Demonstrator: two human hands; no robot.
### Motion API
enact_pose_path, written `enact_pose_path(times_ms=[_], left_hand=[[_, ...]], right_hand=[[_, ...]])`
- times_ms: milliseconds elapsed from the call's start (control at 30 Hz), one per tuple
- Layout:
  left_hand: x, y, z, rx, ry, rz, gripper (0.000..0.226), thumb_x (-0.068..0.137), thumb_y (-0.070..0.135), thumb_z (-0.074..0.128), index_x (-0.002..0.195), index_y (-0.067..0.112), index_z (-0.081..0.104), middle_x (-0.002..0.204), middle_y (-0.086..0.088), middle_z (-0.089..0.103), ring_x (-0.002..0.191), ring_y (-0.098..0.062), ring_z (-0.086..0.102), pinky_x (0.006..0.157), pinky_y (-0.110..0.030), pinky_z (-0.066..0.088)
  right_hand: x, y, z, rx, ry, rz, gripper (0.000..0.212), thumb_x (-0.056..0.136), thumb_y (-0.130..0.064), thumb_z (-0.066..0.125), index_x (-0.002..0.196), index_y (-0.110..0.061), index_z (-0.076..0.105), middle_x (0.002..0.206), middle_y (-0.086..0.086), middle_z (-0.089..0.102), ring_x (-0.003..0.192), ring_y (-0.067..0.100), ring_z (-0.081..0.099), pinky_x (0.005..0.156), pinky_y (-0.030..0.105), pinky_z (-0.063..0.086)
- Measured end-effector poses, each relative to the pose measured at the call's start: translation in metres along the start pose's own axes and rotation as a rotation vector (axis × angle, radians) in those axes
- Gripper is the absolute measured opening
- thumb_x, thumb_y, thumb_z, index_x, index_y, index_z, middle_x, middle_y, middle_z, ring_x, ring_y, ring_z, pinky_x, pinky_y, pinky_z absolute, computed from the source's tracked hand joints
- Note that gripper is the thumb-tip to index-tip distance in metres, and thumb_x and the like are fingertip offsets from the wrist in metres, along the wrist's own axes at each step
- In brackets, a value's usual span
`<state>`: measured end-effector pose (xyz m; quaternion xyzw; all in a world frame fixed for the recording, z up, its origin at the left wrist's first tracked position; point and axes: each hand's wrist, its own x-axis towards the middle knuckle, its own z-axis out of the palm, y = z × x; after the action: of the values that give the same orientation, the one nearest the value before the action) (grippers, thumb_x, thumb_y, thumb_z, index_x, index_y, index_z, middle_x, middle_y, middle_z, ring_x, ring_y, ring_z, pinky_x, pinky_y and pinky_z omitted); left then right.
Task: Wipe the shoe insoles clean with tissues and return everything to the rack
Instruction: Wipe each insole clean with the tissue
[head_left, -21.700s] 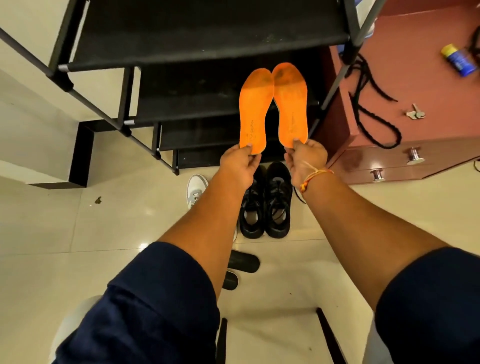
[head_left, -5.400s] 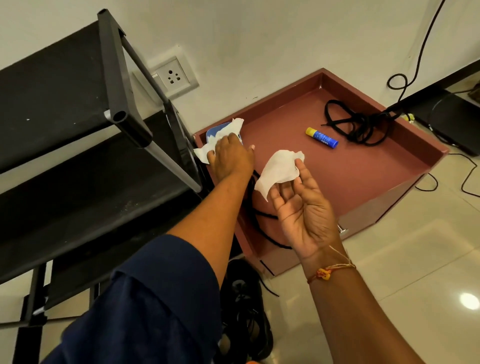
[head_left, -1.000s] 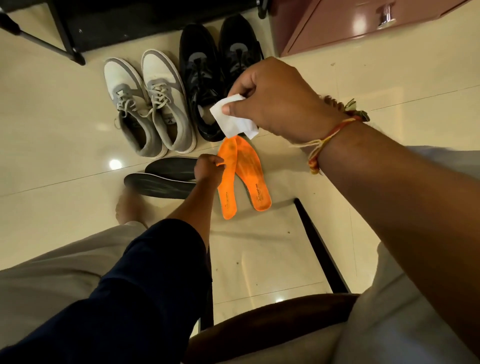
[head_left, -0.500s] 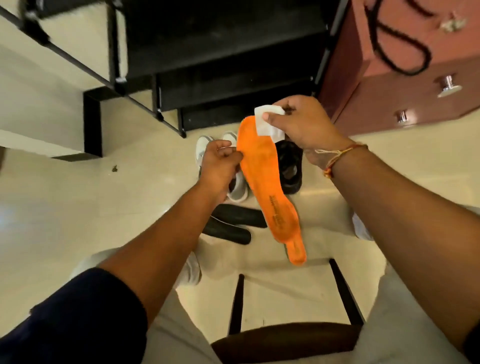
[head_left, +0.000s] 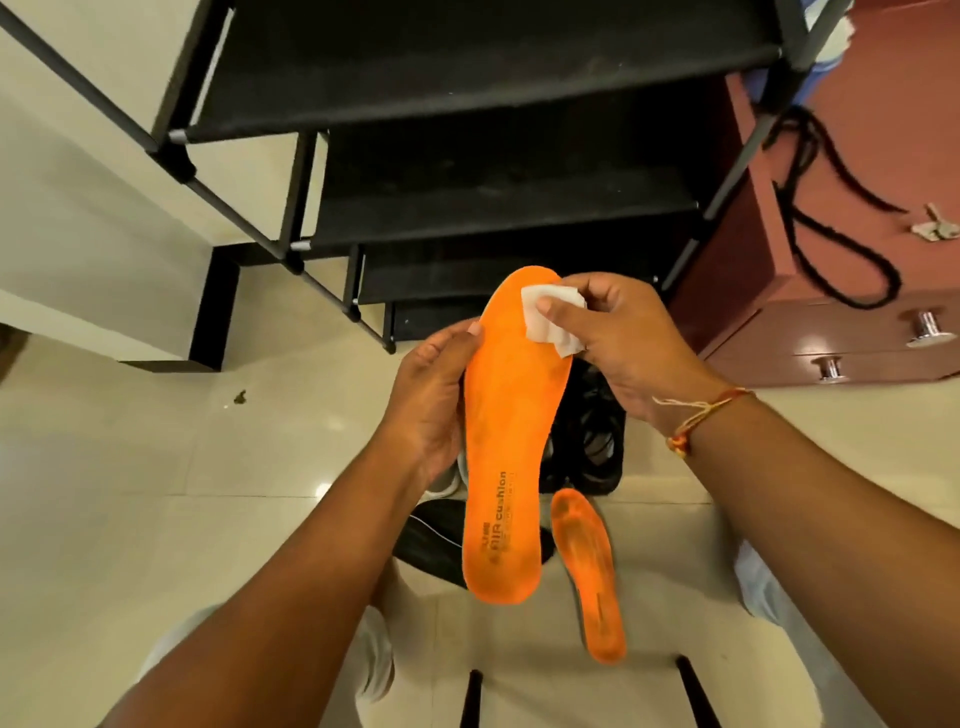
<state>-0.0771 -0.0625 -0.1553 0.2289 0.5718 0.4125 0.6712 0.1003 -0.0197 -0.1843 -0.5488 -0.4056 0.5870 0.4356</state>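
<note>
Two hands share one orange insole (head_left: 509, 431): the left hand (head_left: 431, 400) curls round its edge near the forefoot, steadying it face-up; just right of that grip, the right hand (head_left: 623, 353) pinches a folded tissue (head_left: 550, 319) against the toe end for wiping. Below-right of both grips, the second insole (head_left: 587, 571) lies on the floor.

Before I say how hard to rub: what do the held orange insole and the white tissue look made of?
The orange insole is probably foam with a matte, fabric-like top: the surface is dull and mottled with no shine, and it is printed "AIR cushion". The tissue looks like thin soft paper, matte white, folded and creased where the right hand presses it.
</note>
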Motion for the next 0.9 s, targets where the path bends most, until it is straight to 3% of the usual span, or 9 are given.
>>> enact_pose_path(times_ms=[100, 200, 367, 433, 600, 733, 900], left_hand=[[0.005, 0.002, -0.001, 0.011, -0.144, -0.155, 0.044, 0.093, 0.048, 0.059, 0.13, 0.025, 0.06, 0.122, -0.013, 0.07, 0.109, -0.038, 0.068, 0.088, -0.056, 0.056], [0.008, 0.0, -0.001, -0.017, -0.205, -0.244, 0.04, 0.093, 0.053, 0.052, 0.126, 0.032, 0.06, 0.118, -0.009, 0.072, 0.105, -0.034, 0.071, 0.084, -0.051, 0.059], [0.015, -0.003, -0.005, -0.278, -0.195, -0.265, 0.053, 0.095, 0.049, 0.053, 0.141, 0.024, 0.046, 0.123, -0.015, 0.069, 0.108, -0.037, 0.069, 0.084, -0.053, 0.058], [0.017, -0.003, -0.005, -0.3, -0.216, -0.254, 0.053, 0.096, 0.05, 0.05, 0.14, 0.021, 0.047, 0.124, -0.016, 0.069, 0.11, -0.036, 0.068, 0.088, -0.055, 0.057], [0.021, -0.007, -0.003, -0.253, -0.257, -0.246, 0.054, 0.097, 0.058, 0.044, 0.137, 0.022, 0.05, 0.128, -0.017, 0.067, 0.116, -0.038, 0.065, 0.103, -0.06, 0.045], [0.024, -0.014, -0.002, -0.195, -0.347, -0.265, 0.072, 0.091, 0.073, 0.038, 0.144, 0.025, 0.048, 0.137, -0.018, 0.06, 0.126, -0.04, 0.057, 0.109, -0.064, 0.037], [0.027, -0.019, -0.001, -0.202, -0.377, -0.297, 0.07, 0.092, 0.073, 0.038, 0.142, 0.026, 0.051, 0.138, -0.019, 0.059, 0.129, -0.042, 0.054, 0.111, -0.065, 0.033]], right_hand=[[0.001, -0.002, 0.004, 0.088, -0.002, 0.031, 0.02, 0.088, -0.019, 0.074, 0.106, -0.01, 0.072, 0.102, 0.009, 0.074, 0.096, 0.027, 0.072, 0.083, 0.042, 0.06], [0.002, -0.003, 0.007, 0.063, -0.039, 0.041, 0.02, 0.09, -0.021, 0.072, 0.108, -0.012, 0.072, 0.103, 0.005, 0.074, 0.096, 0.021, 0.072, 0.082, 0.037, 0.06], [0.004, -0.003, 0.003, -0.001, 0.126, -0.051, 0.017, 0.095, -0.026, 0.065, 0.103, -0.012, 0.069, 0.1, 0.008, 0.071, 0.092, 0.022, 0.069, 0.078, 0.035, 0.058], [0.003, -0.003, 0.001, -0.093, 0.187, -0.157, 0.014, 0.093, -0.022, 0.067, 0.1, -0.01, 0.066, 0.095, 0.006, 0.068, 0.085, 0.017, 0.066, 0.073, 0.032, 0.056], [-0.004, -0.006, 0.004, -0.284, 0.198, -0.327, 0.022, 0.09, -0.019, 0.072, 0.109, -0.017, 0.06, 0.097, -0.005, 0.069, 0.09, 0.009, 0.069, 0.072, 0.025, 0.058], [-0.004, -0.002, 0.006, -0.332, 0.173, -0.372, 0.02, 0.088, -0.023, 0.075, 0.107, -0.015, 0.072, 0.103, -0.006, 0.07, 0.097, 0.01, 0.067, 0.083, 0.033, 0.058], [-0.004, -0.001, 0.005, -0.454, 0.167, -0.414, 0.029, 0.09, -0.028, 0.071, 0.115, -0.015, 0.072, 0.119, -0.006, 0.064, 0.111, 0.006, 0.06, 0.091, 0.027, 0.055]])
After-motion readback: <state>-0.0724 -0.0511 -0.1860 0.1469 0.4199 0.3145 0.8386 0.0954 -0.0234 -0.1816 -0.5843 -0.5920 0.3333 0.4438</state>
